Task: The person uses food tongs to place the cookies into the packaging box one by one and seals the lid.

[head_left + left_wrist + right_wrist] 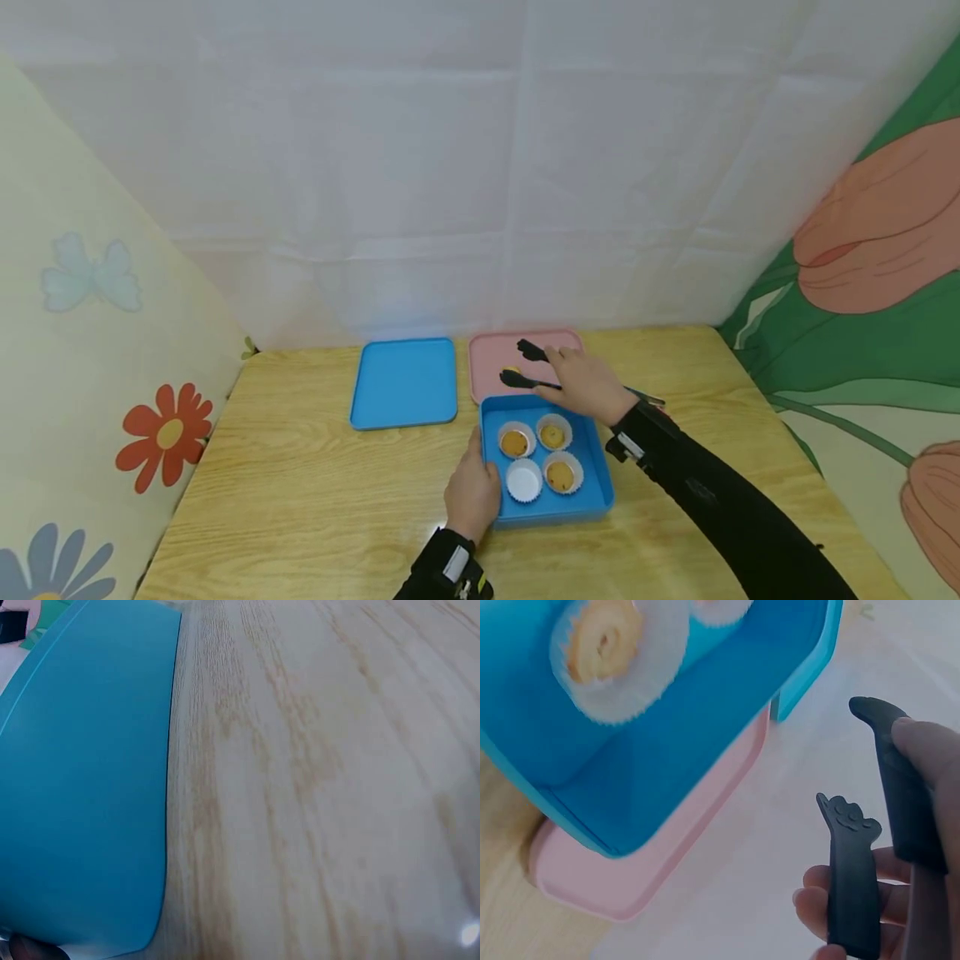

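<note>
My right hand (585, 385) grips black tongs (519, 380) above the pink tray (487, 350). In the right wrist view the two arms of the tongs (855, 870) stand apart with nothing between their hand-shaped tips. A small yellowish piece (513, 369) shows on the tray beside one tip. At the left wall of a blue box (536, 510), my left hand (472, 496) holds the side, its thumb at the rim. Inside the box, three paper cups hold cookies (514, 442), and a fourth white paper cup (523, 481) has none.
A flat blue tray (405, 383) lies on the wooden table (315, 500), left of the pink one. Behind the table hangs a white cloth (360, 167). Patterned panels stand on both sides.
</note>
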Tool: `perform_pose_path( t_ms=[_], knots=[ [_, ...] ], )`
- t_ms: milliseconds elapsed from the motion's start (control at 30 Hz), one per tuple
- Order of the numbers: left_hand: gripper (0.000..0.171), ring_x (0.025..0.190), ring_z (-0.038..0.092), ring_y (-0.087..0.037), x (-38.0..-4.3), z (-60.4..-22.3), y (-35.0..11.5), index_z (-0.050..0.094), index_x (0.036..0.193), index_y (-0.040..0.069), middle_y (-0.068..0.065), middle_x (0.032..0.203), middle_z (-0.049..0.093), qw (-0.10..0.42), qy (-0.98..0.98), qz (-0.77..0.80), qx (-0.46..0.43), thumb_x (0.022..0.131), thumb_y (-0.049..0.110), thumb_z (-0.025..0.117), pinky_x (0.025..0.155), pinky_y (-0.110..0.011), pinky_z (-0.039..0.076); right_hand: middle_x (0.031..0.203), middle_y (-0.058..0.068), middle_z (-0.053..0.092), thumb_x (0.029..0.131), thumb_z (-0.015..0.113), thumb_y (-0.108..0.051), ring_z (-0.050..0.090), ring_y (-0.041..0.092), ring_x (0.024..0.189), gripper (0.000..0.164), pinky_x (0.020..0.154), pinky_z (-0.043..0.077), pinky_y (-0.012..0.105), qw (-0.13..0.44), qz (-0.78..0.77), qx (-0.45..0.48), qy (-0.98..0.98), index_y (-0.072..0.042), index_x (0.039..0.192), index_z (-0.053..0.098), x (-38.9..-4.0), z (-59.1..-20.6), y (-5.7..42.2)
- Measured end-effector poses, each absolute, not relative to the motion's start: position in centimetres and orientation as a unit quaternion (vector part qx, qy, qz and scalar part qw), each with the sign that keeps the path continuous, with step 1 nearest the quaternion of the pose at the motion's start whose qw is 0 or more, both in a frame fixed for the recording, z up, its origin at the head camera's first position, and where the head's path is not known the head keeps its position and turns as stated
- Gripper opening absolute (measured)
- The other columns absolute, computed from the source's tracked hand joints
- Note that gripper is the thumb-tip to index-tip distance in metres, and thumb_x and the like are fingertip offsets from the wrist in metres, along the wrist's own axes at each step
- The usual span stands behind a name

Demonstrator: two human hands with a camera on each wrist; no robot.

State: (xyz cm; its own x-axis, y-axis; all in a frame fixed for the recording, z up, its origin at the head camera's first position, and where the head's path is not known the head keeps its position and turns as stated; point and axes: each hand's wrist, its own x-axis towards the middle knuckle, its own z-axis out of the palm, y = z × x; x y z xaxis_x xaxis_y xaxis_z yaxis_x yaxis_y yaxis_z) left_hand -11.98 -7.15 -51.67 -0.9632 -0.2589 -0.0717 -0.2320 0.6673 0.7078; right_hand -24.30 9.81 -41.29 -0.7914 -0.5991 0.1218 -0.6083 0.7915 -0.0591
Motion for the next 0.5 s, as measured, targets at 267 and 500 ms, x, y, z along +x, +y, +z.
perform_pose_path(
  t_ms=[267,500],
  knots=[
    [0.053,0.083,0.061,-0.024,-11.9,-51.8,-6.9,0.035,0.14,0.006,-0.015,0.127,0.052,0.009,-0.91,-0.389,0.143,0.089,0.014,0.049,0.066,-0.042,0.05,0.118,0.015,0.057,0.083,0.06,-0.047,0.055,0.028,0.105,0.067,0.082,0.048,0.04,0.014,0.051,0.304,-0.951,-0.003,0.132,0.046,-27.7,-41.6,8.6],
    [0.053,0.09,0.061,-0.027,-12.0,-51.6,-6.9,0.035,0.14,0.006,-0.014,0.126,0.053,0.01,-0.911,-0.387,0.144,0.09,0.015,0.048,0.068,-0.044,0.049,0.107,0.011,0.063,0.08,0.063,-0.048,0.06,0.024,0.091,0.061,0.08,0.048,0.039,0.002,0.014,0.306,-0.952,-0.006,0.123,0.055,-29.6,-42.8,7.7]
  ],
)
